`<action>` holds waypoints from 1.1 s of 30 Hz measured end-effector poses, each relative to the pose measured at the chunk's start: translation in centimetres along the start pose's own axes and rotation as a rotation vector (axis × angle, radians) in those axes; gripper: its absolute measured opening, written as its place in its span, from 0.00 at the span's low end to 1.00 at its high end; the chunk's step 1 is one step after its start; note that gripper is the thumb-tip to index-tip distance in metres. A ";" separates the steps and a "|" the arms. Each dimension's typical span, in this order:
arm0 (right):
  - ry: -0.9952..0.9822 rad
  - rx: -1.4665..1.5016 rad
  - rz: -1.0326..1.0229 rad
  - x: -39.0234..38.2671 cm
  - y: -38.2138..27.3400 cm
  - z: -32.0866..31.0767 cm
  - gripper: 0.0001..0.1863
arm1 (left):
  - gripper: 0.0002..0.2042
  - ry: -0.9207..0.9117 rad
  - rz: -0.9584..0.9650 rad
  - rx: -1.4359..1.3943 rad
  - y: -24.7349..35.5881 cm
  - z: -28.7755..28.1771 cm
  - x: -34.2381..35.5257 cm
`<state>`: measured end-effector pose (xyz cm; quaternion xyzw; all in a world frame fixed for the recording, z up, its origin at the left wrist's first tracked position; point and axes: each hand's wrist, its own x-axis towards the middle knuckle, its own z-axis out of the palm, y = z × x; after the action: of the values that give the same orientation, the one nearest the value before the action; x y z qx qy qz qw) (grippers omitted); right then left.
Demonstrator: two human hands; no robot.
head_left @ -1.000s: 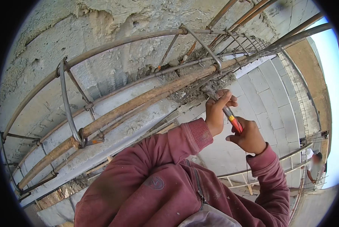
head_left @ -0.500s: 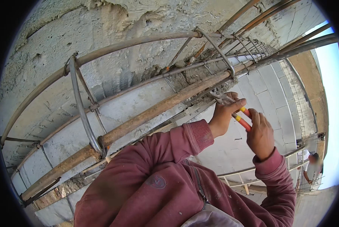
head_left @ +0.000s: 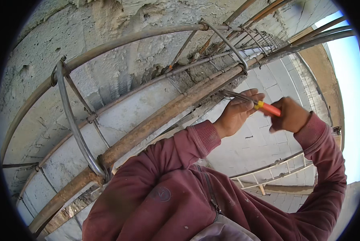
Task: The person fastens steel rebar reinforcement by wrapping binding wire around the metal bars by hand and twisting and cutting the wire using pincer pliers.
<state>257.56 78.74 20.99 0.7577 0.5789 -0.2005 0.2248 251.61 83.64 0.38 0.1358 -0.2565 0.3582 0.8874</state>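
Note:
A pair of tying pincers with red and yellow handles (head_left: 270, 108) slants between my hands, its grey metal end up against the underside of a rusty steel bar (head_left: 180, 110). My right hand (head_left: 290, 114) is closed round the handles and slightly blurred. Nearer the bar, my left hand (head_left: 234, 114) has thumb and curled fingers about the metal shanks, just ahead of the yellow bands. What the jaws touch is hidden by the bar and too small to make out. Bent steel stirrups (head_left: 77, 120) join this bar to an upper bar (head_left: 119, 45), with wire ties where they cross.
A rough concrete wall (head_left: 127, 68) rises behind the bar cage, which runs off to the far upper right. Rusty bars (head_left: 238, 12) jut out there. Below lies grey paneled surfacing (head_left: 264, 138), with a pale ladder-like frame (head_left: 276, 172) beyond my right forearm.
My right hand has swung right and upward, turning the pincers' handles, which now line up nearly as one. My left hand stays by the shanks. The view has shifted slightly.

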 end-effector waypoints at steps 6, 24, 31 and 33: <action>-0.299 0.737 0.080 -0.1 0.7 7.0 0.26 | 0.18 0.348 -0.010 -0.224 0.6 4.3 0.7; 0.785 -0.049 -0.162 -1.1 -2.7 14.0 0.30 | 0.19 0.807 -0.110 0.045 0.3 4.5 0.1; 0.214 0.377 -0.072 0.2 0.1 10.3 0.26 | 0.15 0.682 0.025 0.127 0.0 3.3 -0.4; -0.517 1.227 -0.142 1.1 2.2 9.9 0.25 | 0.14 0.625 0.087 0.087 0.4 3.1 -0.9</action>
<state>259.51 73.39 12.52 0.6356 0.3359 -0.6830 -0.1291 249.69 82.08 2.53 0.0459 0.0385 0.4310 0.9004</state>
